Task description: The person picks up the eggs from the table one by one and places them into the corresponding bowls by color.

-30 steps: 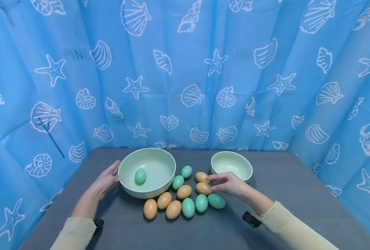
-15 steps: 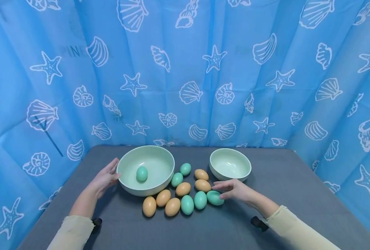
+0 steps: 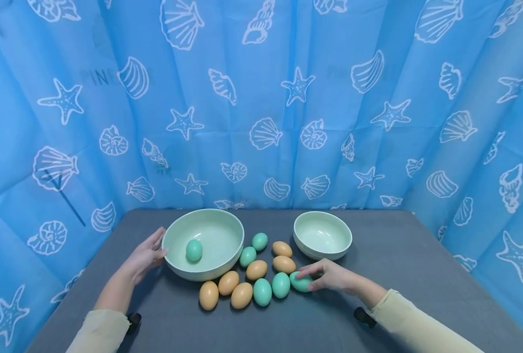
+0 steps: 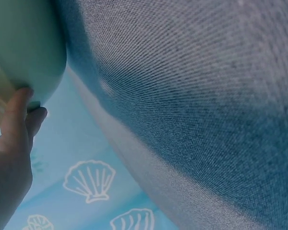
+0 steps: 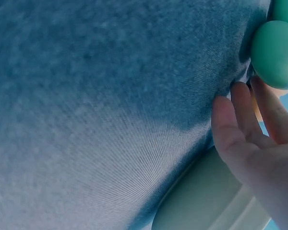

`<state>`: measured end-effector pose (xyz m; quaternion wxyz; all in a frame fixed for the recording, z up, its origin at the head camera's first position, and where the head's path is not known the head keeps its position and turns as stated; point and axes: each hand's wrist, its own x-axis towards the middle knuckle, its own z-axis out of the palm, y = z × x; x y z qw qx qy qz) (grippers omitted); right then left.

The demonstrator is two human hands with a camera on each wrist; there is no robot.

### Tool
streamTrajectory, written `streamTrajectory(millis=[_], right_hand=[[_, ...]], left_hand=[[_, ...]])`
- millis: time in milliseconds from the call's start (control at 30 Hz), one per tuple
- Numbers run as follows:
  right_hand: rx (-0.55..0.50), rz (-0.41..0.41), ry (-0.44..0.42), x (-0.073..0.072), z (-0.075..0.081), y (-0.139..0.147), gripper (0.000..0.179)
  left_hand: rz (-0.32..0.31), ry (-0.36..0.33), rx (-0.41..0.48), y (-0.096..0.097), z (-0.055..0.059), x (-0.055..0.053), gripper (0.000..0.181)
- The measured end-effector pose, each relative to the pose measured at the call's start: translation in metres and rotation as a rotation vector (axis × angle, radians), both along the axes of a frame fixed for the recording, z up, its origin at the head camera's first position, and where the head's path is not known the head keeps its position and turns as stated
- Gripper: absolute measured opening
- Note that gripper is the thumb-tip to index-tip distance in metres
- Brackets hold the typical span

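Note:
Mint-green and tan eggs lie scattered across the grey table, among them a tan egg (image 3: 282,249) and another green egg (image 3: 280,285). My right hand (image 3: 329,275) has its thumb and forefinger either side of the rightmost green egg (image 3: 300,282), which lies on the cloth; in the right wrist view the fingertips (image 5: 225,108) reach up to this egg. My left hand (image 3: 144,255) touches the left outer side of the large pale-green bowl (image 3: 226,262), thumb and fingers along its wall, as the left wrist view also shows. One green egg (image 3: 194,250) sits inside that bowl.
A smaller pale-green bowl (image 3: 323,250) stands at the back right, just beyond my right hand, with nothing in it. A blue curtain (image 3: 261,98) with white shells and starfish hangs behind the table (image 3: 389,260).
My right hand has come down from beside the tan eggs, toward me, to the rightmost green egg. My left hand stays at the large bowl. The green egg inside has shifted slightly within it.

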<state>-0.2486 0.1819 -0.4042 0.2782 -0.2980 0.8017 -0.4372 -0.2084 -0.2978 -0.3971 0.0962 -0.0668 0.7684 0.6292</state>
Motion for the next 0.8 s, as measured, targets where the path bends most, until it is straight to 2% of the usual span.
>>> streamTrajectory(millis=[200, 433, 633, 800], right_hand=[[0.005, -0.014, 0.001, 0.003, -0.003, -0.003, 0.037], [0.01, -0.066, 0.007, 0.004, -0.003, -0.005, 0.037], [-0.001, -0.096, -0.019, 0.003, 0.008, -0.007, 0.039], [-0.036, -0.149, -0.067, 0.003, 0.022, -0.006, 0.042]], left_hand=[[-0.003, -0.002, -0.001, -0.001, -0.004, 0.004, 0.075], [-0.003, -0.008, 0.005, 0.001, -0.002, 0.002, 0.076], [0.008, -0.002, -0.004, -0.001, 0.0, 0.0, 0.075], [-0.016, 0.005, -0.004, -0.001, 0.0, 0.0, 0.075]])
